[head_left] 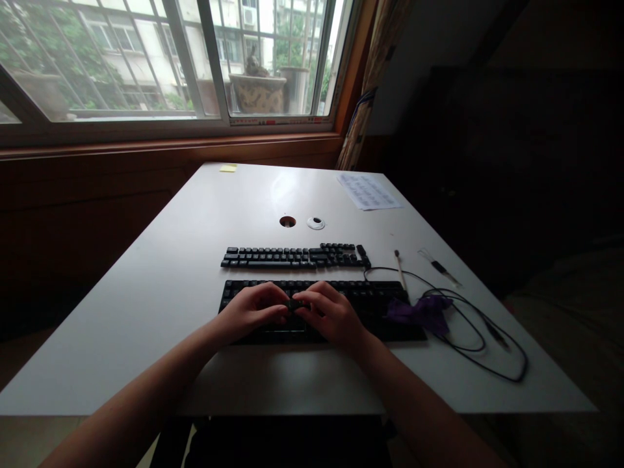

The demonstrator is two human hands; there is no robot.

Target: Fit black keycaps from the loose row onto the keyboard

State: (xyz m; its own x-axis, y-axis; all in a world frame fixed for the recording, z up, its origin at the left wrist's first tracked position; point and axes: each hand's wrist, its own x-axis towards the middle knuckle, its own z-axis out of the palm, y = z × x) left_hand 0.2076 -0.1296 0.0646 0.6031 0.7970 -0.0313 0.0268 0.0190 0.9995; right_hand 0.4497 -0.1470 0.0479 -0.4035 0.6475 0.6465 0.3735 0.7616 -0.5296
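A black keyboard [385, 328] lies on the white table, with both my hands over its middle. My left hand [251, 309] has thumb and fingers pinched at the left side of a small dark keycap [294, 304]. From the right, my right hand [334, 315] pinches the same piece, its fingertips close to the left ones. Fingers partly cover the keycap, and its marking cannot be read. Behind the keyboard, several loose black keycaps [273, 257] are laid out in keyboard order. A crumpled purple cloth [423, 313] rests over the keyboard's right end.
To the right lie a black cable [521, 370], a thin stick with a dark tip [399, 266] and a wire keycap puller [439, 266]. Farther back are a round hole [287, 221], its white cover [316, 223], printed sheets [370, 190] and a yellow sticky note [228, 168].
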